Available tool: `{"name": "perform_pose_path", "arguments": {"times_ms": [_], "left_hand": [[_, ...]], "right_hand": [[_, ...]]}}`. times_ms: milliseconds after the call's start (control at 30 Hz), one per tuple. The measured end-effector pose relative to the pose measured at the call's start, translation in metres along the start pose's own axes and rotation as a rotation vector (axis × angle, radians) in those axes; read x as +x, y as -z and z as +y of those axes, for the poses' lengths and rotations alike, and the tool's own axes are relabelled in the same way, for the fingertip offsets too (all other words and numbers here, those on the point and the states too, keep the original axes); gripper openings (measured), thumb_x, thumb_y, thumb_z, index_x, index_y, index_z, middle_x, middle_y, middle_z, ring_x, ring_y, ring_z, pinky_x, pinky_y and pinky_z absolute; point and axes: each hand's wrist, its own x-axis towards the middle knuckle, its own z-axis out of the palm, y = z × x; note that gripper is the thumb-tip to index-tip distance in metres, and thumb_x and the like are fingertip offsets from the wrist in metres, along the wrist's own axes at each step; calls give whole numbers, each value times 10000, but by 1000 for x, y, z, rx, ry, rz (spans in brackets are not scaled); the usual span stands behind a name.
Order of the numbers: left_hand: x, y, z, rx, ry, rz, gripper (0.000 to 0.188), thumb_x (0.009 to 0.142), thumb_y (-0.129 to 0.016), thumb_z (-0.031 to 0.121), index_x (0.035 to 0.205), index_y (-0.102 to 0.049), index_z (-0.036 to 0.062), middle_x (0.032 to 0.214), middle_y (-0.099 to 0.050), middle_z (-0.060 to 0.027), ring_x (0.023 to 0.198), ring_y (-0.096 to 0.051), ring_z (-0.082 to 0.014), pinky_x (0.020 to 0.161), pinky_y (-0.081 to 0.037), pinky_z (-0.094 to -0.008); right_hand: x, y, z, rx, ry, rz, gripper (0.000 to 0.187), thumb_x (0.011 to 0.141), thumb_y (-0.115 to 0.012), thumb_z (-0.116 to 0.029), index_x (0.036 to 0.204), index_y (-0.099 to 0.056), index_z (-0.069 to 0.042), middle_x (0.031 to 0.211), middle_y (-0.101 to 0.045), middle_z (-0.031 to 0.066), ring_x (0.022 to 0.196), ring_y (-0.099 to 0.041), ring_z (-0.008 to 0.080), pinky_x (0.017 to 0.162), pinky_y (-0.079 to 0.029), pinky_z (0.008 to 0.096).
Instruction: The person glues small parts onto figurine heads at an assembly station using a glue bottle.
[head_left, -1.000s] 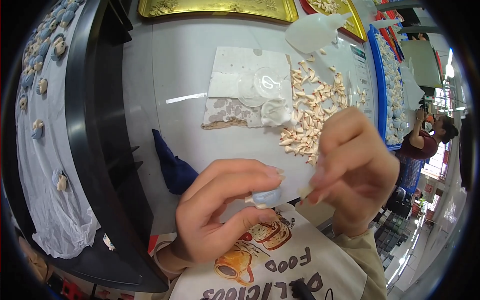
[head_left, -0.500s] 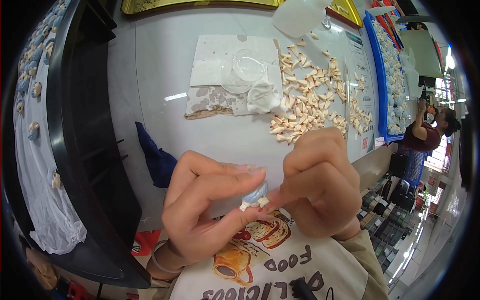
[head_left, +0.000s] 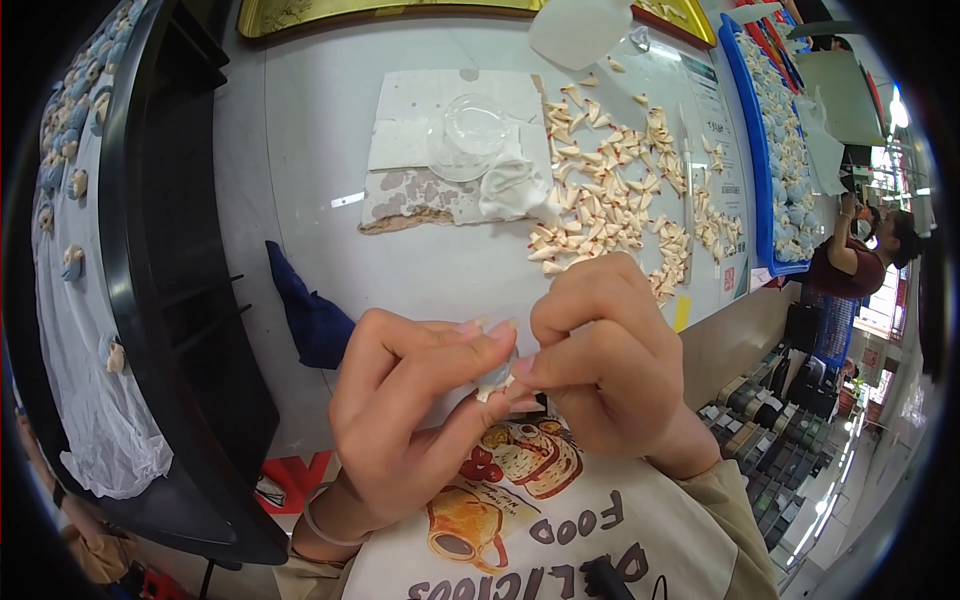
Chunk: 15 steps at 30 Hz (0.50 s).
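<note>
Close in front of my apron, a small blue-and-cream figurine (head_left: pixel 493 381) sits between my two hands. My left hand (head_left: pixel 395 405) pinches it between thumb and fingertips. From the other side, the thumb and bent forefinger of my right hand (head_left: pixel 612 365) press together against its edge; whether they hold a separate small piece is hidden. Most of the figurine is covered by my fingers. Beyond my right hand lie many loose cream cone-shaped pieces (head_left: pixel 600 205) with red tips.
A worn white board (head_left: pixel 410 190) carries a clear plastic cup (head_left: pixel 472 130) and a white soft lump (head_left: pixel 512 188). Dark blue cloth (head_left: pixel 318 330) lies left. Figurines fill a blue tray (head_left: pixel 766 240) and a black-edged rack (head_left: pixel 120 260). A gold tray (head_left: pixel 300 22) stands behind; a person (head_left: pixel 858 262) works at right.
My right hand has shifted left and its thumb now presses over the figurine, covering more of its blue part. The figurine has risen slightly, and the view has shifted a little.
</note>
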Motion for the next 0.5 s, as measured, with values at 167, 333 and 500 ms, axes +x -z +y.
{"name": "perform_pose_path", "arguments": {"times_ms": [167, 333, 500], "left_hand": [[1, 2, 3, 19, 56, -5, 393, 615, -810, 36, 981, -669, 14, 858, -541, -84, 817, -591, -191, 675, -495, -253], [4, -3, 4, 62, 36, -24, 393, 611, -819, 63, 972, -671, 17, 866, -546, -83, 810, -592, -187, 662, -491, -253], [4, -3, 5, 79, 58, -27, 384, 612, -822, 73, 962, -673, 19, 872, -550, -85, 812, -595, -187, 659, -492, -254]], "right_hand": [[-9, 32, 5, -34, -263, 184, 153, 673, -657, 25, 816, -631, -23, 874, -601, 95, 811, -583, 245, 721, -453, 322], [-16, 59, 28, -309, -334, 73, 282, 674, -651, 43, 935, -670, -63, 908, -605, 90, 831, -580, 228, 723, -456, 318], [-9, 42, 35, -367, -217, 30, 242, 660, -655, 48, 881, -671, -49, 898, -602, 81, 823, -569, 225, 708, -441, 307]]}}
